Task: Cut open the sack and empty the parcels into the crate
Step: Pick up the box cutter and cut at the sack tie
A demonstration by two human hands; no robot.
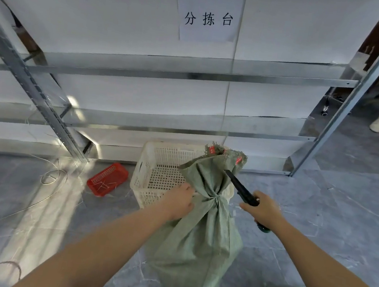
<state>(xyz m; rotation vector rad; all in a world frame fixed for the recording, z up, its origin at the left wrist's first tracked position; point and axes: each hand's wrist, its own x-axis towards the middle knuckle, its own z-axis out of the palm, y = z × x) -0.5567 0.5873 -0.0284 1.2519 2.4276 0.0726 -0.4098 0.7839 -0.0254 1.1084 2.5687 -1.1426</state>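
Green woven sack [198, 236] stands upright on grey floor [319, 208], neck still tied, leaning against white crate [157, 163] right behind it. Left hand [179, 201] grips sack fabric just below knot. Right hand [264, 211] wrapped round black cutter [240, 188], blade tip at sack's neck. Small red basket [108, 179] left of crate, loose string [53, 176] nearby.

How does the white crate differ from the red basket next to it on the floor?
The white crate is larger and deeper; the red basket is small and shallow. The green sack hides part of the crate; the basket lies in full view. The basket holds pale strands; the crate's visible bottom is bare. Both are perforated, open-topped and on the floor.
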